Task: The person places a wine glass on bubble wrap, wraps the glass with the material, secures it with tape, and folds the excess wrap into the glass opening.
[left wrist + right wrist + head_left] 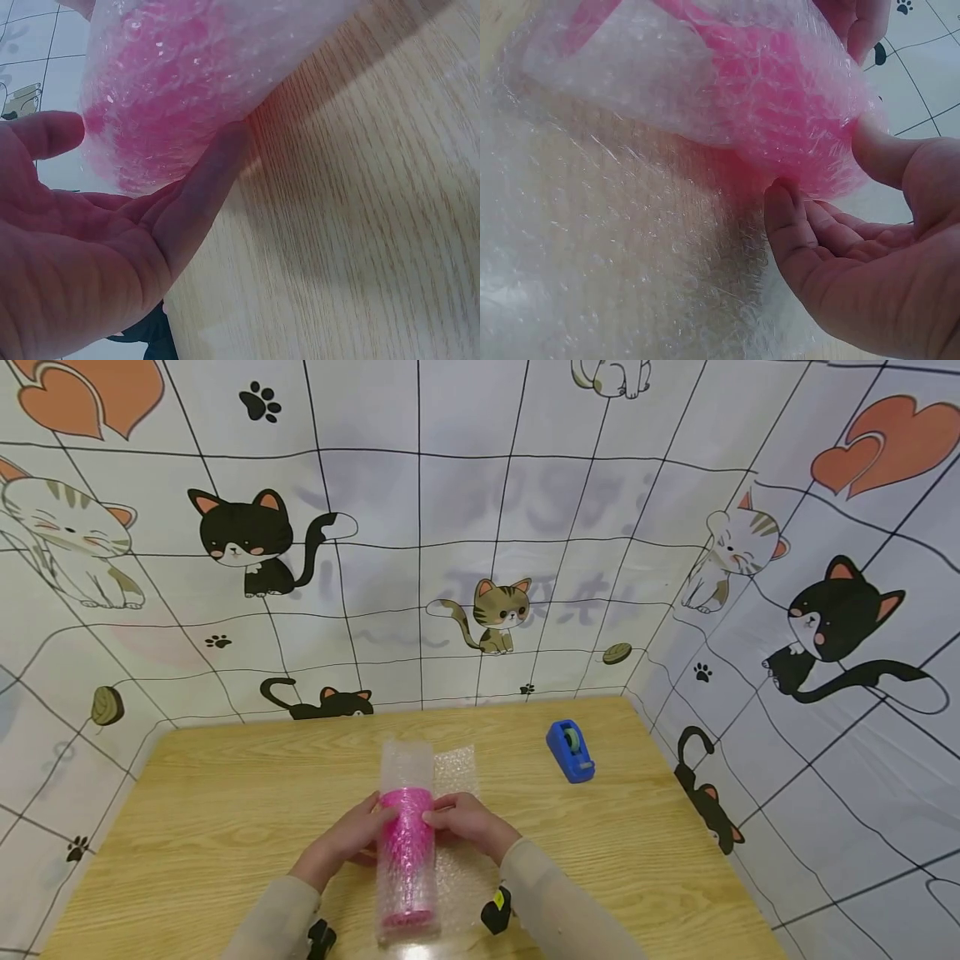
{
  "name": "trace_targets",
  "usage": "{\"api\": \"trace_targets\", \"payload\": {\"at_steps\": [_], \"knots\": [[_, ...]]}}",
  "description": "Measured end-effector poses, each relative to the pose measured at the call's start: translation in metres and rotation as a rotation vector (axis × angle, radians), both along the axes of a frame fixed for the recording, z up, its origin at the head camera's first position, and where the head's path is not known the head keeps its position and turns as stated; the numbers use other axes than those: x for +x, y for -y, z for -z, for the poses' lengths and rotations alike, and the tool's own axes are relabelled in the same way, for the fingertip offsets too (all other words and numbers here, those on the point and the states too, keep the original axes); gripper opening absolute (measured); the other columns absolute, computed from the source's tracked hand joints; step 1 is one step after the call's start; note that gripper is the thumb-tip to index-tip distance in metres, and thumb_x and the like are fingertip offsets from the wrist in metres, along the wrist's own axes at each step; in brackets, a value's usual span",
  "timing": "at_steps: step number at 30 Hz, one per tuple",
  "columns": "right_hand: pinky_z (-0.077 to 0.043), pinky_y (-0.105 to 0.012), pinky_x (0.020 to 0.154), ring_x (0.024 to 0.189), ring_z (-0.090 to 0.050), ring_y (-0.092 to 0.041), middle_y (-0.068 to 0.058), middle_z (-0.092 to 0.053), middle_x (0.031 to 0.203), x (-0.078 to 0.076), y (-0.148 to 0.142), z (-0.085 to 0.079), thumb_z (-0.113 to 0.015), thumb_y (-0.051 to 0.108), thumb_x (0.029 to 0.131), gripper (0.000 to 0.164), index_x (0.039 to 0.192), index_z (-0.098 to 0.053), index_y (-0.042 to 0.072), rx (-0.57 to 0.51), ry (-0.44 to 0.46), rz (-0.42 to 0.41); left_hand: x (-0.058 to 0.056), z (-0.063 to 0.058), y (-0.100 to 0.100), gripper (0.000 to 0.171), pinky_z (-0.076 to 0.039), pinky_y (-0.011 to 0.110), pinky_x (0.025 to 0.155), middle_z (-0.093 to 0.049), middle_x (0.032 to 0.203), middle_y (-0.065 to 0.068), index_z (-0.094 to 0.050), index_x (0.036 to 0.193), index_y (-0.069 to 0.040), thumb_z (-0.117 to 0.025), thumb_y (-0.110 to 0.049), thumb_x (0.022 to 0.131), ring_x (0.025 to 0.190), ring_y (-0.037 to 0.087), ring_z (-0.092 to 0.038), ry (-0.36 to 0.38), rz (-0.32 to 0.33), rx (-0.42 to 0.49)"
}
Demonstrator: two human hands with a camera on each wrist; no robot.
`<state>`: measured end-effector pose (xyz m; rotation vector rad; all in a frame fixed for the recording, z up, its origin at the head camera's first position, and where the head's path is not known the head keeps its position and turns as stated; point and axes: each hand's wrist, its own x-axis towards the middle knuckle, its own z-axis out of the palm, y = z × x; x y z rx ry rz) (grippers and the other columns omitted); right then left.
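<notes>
On head cam I see the pink cylinder (pixel 407 852) in bubble wrap (pixel 455 872) near-centre on the table (pixel 225 810), btwn L hand (pixel 354 832) and R hand (pixel 467 820), w/ loose wrap to its right and blue tape dispenser (pixel 572 753) far right. L wrist cam: thumb and fingers spread apart, curved round the cylinder's left side, gripping. R wrist cam: ditto on its right, thumb and fingertips holding it thru the wrap.

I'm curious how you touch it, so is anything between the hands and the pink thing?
Yes, bubble wrap. It goes around the pink thing, so the left hand and right hand touch the wrap at its sides. Nothing else visible is in the way.
</notes>
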<state>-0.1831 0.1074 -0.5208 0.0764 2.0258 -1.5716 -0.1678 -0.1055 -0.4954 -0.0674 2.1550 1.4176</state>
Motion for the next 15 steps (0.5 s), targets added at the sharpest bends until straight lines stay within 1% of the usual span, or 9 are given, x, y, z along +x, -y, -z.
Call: {"api": "trace_targets", "payload": {"at_steps": [3,6,9,12,15], "knots": [[-0.052,-0.047,0.097,0.100,-0.068,-0.024,-0.015,-0.069,0.112,-0.0007,-0.0011,0.0036,-0.066,0.022,0.093,0.048,0.129,-0.052,-0.006,-0.021,-0.001,-0.008,0.0006,-0.0001,-0.0003,0.078,-0.059,0.048,0.072,-0.065,0.109,0.021,-0.013,0.154,0.002,-0.051,-0.037,0.097,0.085,0.028,-0.068,-0.001,-0.005,0.004],[-0.052,-0.047,0.096,0.101,-0.068,-0.026,-0.018,-0.069,0.114,-0.0010,-0.0020,0.0068,-0.064,0.020,0.094,0.047,0.130,-0.050,-0.007,-0.043,0.001,-0.006,0.0010,-0.0004,-0.0004,0.079,-0.059,0.048,0.072,-0.065,0.111,0.021,-0.017,0.153,0.003,-0.054,-0.038,0.096,0.085,0.028,-0.069,-0.010,-0.006,-0.020],[-0.053,-0.047,0.095,0.100,-0.068,-0.025,-0.018,-0.068,0.114,-0.0015,-0.0025,0.0080,-0.063,0.018,0.094,0.046,0.130,-0.050,-0.007,-0.046,0.008,0.000,0.0007,-0.0010,-0.0012,0.074,-0.059,0.047,0.071,-0.066,0.109,0.019,-0.030,0.148,0.004,-0.056,-0.042,0.096,0.084,0.026,-0.068,-0.032,-0.004,-0.068],[-0.053,-0.046,0.095,0.098,-0.068,-0.023,-0.016,-0.069,0.113,-0.0025,-0.0029,0.0092,-0.062,0.015,0.095,0.044,0.130,-0.051,-0.007,-0.055,0.016,0.004,0.0005,-0.0008,-0.0027,0.069,-0.058,0.046,0.070,-0.066,0.107,0.017,-0.042,0.139,0.006,-0.058,-0.043,0.094,0.084,0.024,-0.067,-0.051,-0.003,-0.101],[-0.054,-0.045,0.094,0.098,-0.068,-0.022,-0.016,-0.069,0.111,-0.0026,-0.0034,0.0094,-0.060,0.011,0.095,0.041,0.131,-0.052,-0.008,-0.076,0.032,0.003,0.0015,0.0010,-0.0043,0.067,-0.058,0.046,0.069,-0.066,0.104,0.016,-0.045,0.136,0.007,-0.060,-0.044,0.093,0.083,0.024,-0.066,-0.049,-0.007,-0.090]]}}
